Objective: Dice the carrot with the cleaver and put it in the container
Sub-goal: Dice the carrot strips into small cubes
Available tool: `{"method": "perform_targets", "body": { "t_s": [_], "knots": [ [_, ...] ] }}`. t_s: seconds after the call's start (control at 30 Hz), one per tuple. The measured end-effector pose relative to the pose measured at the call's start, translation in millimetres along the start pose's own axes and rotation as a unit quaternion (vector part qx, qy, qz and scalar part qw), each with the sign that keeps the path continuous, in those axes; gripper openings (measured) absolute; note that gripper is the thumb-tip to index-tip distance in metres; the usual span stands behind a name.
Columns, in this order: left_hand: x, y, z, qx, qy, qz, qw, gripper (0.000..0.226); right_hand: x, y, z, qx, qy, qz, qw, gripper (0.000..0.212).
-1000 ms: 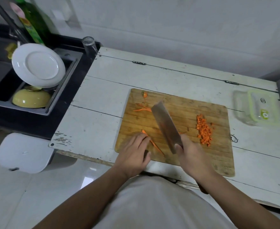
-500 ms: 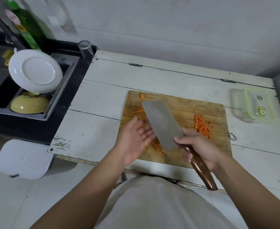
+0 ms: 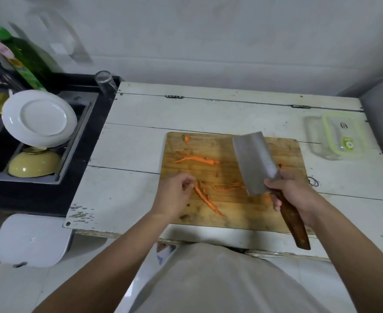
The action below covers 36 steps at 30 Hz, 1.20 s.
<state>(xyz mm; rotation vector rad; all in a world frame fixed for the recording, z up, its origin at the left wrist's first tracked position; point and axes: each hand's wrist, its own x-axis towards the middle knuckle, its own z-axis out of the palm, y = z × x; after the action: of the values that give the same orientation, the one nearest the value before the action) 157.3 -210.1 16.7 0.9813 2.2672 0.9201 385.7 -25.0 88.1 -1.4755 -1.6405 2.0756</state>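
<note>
— What is held?
— One cleaver (image 3: 257, 164) is gripped by its handle in the right hand (image 3: 293, 190), blade raised over the board (image 3: 231, 213).
— And the left hand (image 3: 174, 195)?
— Its fingers are curled at the end of one carrot strip (image 3: 206, 199); whether it is pinched cannot be told.
— How many strips are counted?
— Three groups on the board, plus one stub (image 3: 186, 138). One container (image 3: 337, 137) is set on the table (image 3: 129, 143), well apart.

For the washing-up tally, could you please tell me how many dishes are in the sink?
2: a white plate leaning tilted at the sink's near right, and a yellow bowl upside down beneath it. Others may be hidden behind them.
</note>
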Motion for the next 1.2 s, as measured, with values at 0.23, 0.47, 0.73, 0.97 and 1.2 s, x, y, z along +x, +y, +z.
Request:
{"method": "perform_targets", "body": {
  "t_s": [0.23, 0.47, 0.73, 0.97, 1.2],
  "knots": [
    [26.6, -9.8, 12.2, 0.298, -0.138, 0.371, 0.869, 0.032, 0.9, 19.9, -13.4, 0.006, 0.051, -0.004, 0.999, 0.012],
    [31.9, -15.5, -1.7, 0.362, -0.154, 0.424, 0.816, 0.006, -5.4, 26.2, -12.2, 0.005, 0.058, -0.010, 0.998, 0.016],
    [47.3, -30.4, -51.5, 0.460, -0.156, 0.357, 0.798, 0.022, -6.4, 24.1, -15.5, 0.002, 0.058, -0.020, 0.998, 0.018],
    [54.9, -3.4, -50.5, 0.189, -0.183, -0.061, 0.963, 0.011, -7.4, 23.9, -16.0, 0.013, 0.055, -0.031, 0.998, 0.017],
    [40.2, 38.2, -75.5, -0.454, -0.067, -0.290, 0.840, 0.010, -6.5, 21.7, -17.8, 0.037, 0.065, -0.037, 0.996, 0.009]
  ]
}}
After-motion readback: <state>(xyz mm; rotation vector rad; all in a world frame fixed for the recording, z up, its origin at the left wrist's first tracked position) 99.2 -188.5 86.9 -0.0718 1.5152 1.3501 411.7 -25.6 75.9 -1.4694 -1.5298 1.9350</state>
